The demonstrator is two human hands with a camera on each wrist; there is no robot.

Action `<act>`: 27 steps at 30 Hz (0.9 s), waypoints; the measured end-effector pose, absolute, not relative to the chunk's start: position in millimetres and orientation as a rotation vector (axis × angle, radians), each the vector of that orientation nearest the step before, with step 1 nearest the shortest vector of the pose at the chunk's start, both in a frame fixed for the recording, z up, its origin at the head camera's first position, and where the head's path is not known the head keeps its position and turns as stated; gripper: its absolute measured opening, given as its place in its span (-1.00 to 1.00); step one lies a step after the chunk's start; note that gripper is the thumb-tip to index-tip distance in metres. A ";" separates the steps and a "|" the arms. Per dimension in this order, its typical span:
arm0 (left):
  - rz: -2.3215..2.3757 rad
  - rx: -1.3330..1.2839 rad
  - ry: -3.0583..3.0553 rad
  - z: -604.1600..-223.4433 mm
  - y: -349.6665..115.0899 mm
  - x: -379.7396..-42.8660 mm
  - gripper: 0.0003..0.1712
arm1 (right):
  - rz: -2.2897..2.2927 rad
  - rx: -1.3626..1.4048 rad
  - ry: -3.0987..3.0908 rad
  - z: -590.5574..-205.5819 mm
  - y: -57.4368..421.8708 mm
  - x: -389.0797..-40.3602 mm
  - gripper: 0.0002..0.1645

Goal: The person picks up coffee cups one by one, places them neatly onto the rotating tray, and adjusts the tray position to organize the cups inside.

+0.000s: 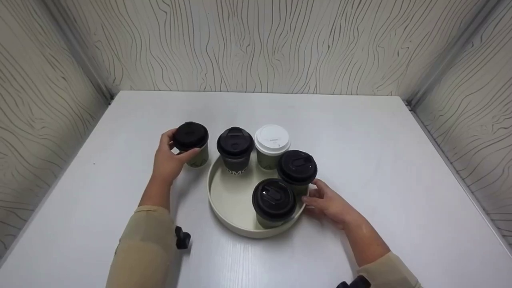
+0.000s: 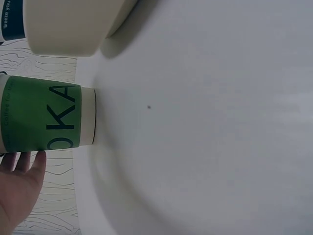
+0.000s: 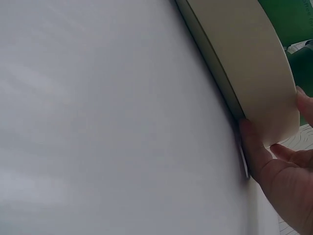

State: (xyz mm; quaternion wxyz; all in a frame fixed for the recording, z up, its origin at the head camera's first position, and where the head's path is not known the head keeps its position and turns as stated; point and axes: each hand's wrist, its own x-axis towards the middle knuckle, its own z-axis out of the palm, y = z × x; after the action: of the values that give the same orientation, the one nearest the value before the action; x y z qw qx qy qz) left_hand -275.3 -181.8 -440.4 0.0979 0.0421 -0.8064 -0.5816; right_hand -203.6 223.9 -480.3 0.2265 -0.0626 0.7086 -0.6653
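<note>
My left hand (image 1: pixel 167 161) grips a green paper coffee cup (image 1: pixel 199 157) with a black lid, left of a round cream tray (image 1: pixel 230 200). The left wrist view shows this cup (image 2: pixel 41 113) upright beside the tray's wall (image 2: pixel 73 29); I cannot tell whether its base touches the table. At the tray's right side, my right hand (image 1: pixel 330 205) holds the rim, thumb and fingers on the wall (image 3: pixel 244 54). Inside the tray stand a dark cup (image 1: pixel 236 146) with a black lid, a white-lidded cup (image 1: pixel 273 140), and two more black-lidded cups (image 1: pixel 297 168) (image 1: pixel 273 200).
The white table (image 1: pixel 400 192) has wood-patterned panels (image 1: pixel 256 48) behind it and at both sides. A black device (image 1: pixel 183 237) sits by the left sleeve, and another (image 1: pixel 355 282) by the right sleeve.
</note>
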 end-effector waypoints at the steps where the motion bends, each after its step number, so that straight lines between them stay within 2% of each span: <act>1: -1.727 0.126 -2.382 -439.9 -182.6 -273.5 -0.05 | -1.826 -0.177 1.961 -479.8 223.7 -203.7 -0.17; 16: -1.782 0.058 -2.342 -430.3 -190.7 -252.8 -0.02 | -1.803 -0.188 1.936 -476.4 222.5 -202.5 -0.10; 27: -1.826 -0.021 -2.303 -400.3 -186.5 -234.1 -0.06 | -1.814 -0.165 1.910 -476.0 230.0 -213.2 -0.08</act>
State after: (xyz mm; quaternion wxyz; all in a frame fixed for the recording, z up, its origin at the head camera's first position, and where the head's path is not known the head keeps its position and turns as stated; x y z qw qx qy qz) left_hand -234.1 -186.5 -400.3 0.1011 -0.0072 -0.7795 -0.6182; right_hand -213.2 230.0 -476.0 0.2485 -0.0606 0.7011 -0.6656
